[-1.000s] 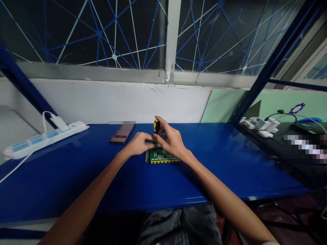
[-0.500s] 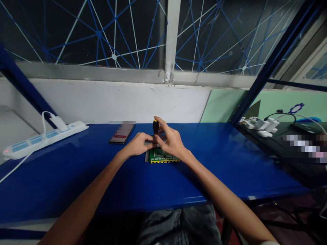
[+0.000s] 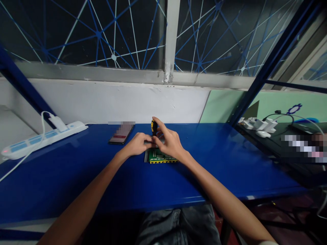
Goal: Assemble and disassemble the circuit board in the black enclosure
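Note:
A short black-and-yellow screwdriver [image 3: 154, 127] stands nearly upright over a green circuit board [image 3: 160, 156] with a yellow strip along its near edge. My right hand [image 3: 171, 140] grips the screwdriver, its index finger on top of the handle and the thumb lower down. From the left, my left hand [image 3: 139, 143] reaches the low end of the tool with thumb and fingers drawn together. What these fingers pinch is too small to make out. The screwdriver's tip and the far part of the board are hidden behind my hands.
The blue table [image 3: 102, 183] carries a phone [image 3: 122, 133] left of my hands and a white power strip [image 3: 46, 139] with a plugged-in charger at far left. White adapters [image 3: 264, 126] and cables lie on a dark surface at right. A wall rises behind the table.
The screwdriver handle has turned, so more of its yellow shows now. My right fingers have shifted slightly left with it. My left hand stays in nearly the same place.

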The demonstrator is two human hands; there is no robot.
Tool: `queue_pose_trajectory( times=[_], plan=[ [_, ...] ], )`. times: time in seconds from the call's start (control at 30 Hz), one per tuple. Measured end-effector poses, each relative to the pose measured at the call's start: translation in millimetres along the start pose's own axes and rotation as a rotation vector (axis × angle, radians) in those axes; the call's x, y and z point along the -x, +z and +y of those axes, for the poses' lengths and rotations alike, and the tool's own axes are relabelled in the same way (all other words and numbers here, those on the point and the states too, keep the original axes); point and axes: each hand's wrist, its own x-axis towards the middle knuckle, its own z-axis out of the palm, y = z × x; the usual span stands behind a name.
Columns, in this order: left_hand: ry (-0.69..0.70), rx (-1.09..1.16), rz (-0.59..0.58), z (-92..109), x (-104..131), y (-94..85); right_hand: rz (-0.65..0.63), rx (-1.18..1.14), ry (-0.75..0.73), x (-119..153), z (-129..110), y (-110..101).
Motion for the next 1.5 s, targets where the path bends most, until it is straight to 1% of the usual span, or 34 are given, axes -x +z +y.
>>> queue_pose_trajectory(
  times=[0.27,0.43,0.67,1.07,1.2,1.27,1.37,1.43,1.5],
  plan=[
    [-0.033,-0.002,-0.01,3,1,-0.1,0.026,-0.009,0.032,0,1,2],
    [-0.04,-0.008,-0.005,3,1,-0.3,0.041,-0.008,0.009,0,0,2],
    [-0.053,-0.055,-0.025,-1,1,0.4,-0.004,-0.008,0.029,0,1,4],
    [-0.001,-0.047,-0.001,-4,2,3.2,0.025,-0.02,0.063,2,4,6],
    [0.033,-0.001,-0.033,-5,2,0.0,0.047,-0.072,0.09,2,6,5],
    [0.046,0.026,-0.043,-6,2,-2.0,0.089,-0.124,0.127,1,9,2],
    [0.045,0.01,-0.016,-7,1,-1.8,0.186,-0.167,0.19,-1,19,-8],
    [0.058,-0.03,0.0,-9,1,1.7,0.238,-0.165,0.231,-2,30,-18],
    [0.079,-0.072,-0.011,-9,1,7.0,0.264,-0.17,0.276,-2,44,-29]
  ],
)
